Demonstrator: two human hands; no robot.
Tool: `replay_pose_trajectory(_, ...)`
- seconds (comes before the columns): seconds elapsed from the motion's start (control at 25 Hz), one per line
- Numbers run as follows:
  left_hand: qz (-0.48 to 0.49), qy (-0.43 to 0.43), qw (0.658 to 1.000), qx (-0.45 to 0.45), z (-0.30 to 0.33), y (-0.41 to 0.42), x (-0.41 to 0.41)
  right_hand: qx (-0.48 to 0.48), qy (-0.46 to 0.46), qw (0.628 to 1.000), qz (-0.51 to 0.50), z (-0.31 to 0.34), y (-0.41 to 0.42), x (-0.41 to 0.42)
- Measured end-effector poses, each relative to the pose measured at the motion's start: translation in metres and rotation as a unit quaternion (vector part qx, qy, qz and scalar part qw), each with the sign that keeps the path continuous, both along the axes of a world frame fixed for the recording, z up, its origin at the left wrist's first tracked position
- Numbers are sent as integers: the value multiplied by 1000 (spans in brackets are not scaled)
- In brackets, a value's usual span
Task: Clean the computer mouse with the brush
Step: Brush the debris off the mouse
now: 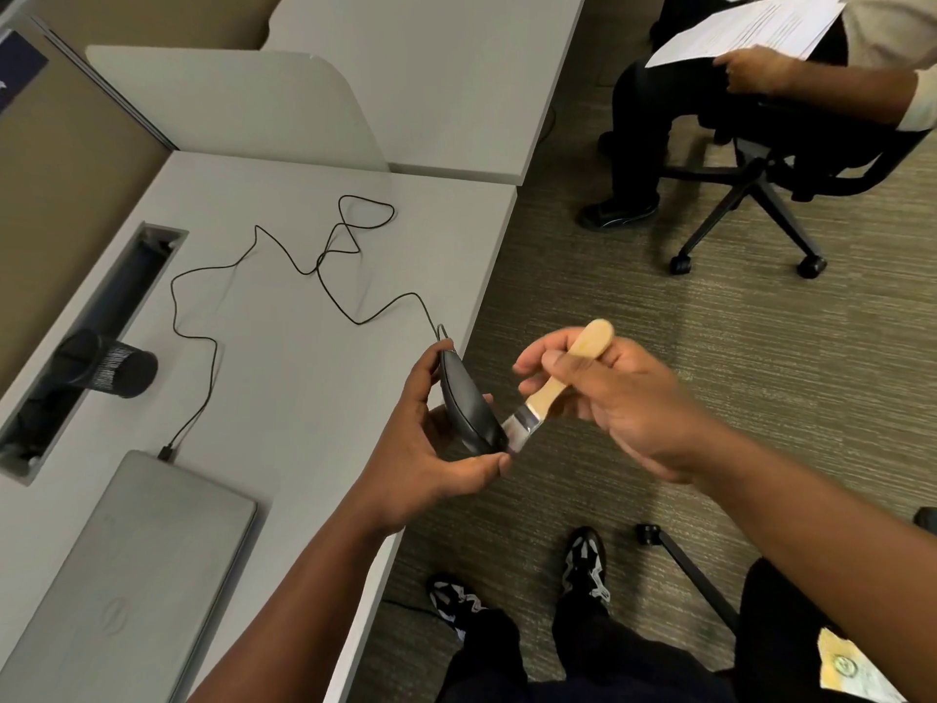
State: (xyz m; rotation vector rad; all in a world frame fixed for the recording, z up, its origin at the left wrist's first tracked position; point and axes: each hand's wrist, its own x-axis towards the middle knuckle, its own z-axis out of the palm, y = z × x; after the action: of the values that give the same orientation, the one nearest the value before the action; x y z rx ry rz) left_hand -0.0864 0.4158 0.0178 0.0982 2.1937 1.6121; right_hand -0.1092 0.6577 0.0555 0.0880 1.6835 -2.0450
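Grey desk (284, 347), taken here as the landmark. On its near part, a closed laptop (137, 570); farther along, a black mesh cup (109, 365) lying beside a cable slot. A thin cable (304, 268) looping over the desk top from the laptop to the mouse.

Just off the right edge of the desk, held in the air above the carpet: computer mouse (469, 408), black, turned on its side. Left hand (431, 438) gripping it, fingers curled behind the body and thumb under the lower end. Right hand (603, 393), farther from the desk, closed around the wooden handle of the brush (545, 388), bristles touching the lower edge of the mouse.

Probably mid-cleaning. Best done with short, light strokes away from the body, along the seams; mouse kept steady and turned little by little; cable left slack, not pulled.
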Motion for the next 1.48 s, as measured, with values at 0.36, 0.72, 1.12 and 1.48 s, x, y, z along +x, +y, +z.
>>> replay_pose_trajectory(0.36,-30,-35,998,31,3,-2,0,-53,25,998,26,25,9,-23)
replay_pose_trajectory(0.72,-92,-48,994,17,3,-3,5,118,106,987,28,24,-5,-51)
replay_pose_trajectory(1.12,-106,-44,993,18,1,-11,6,63,193,979,16,19,4,-45)
replay_pose_trajectory(1.48,-50,-53,995,64,0,-10,1,-21,183,958,222,40,23,-40)
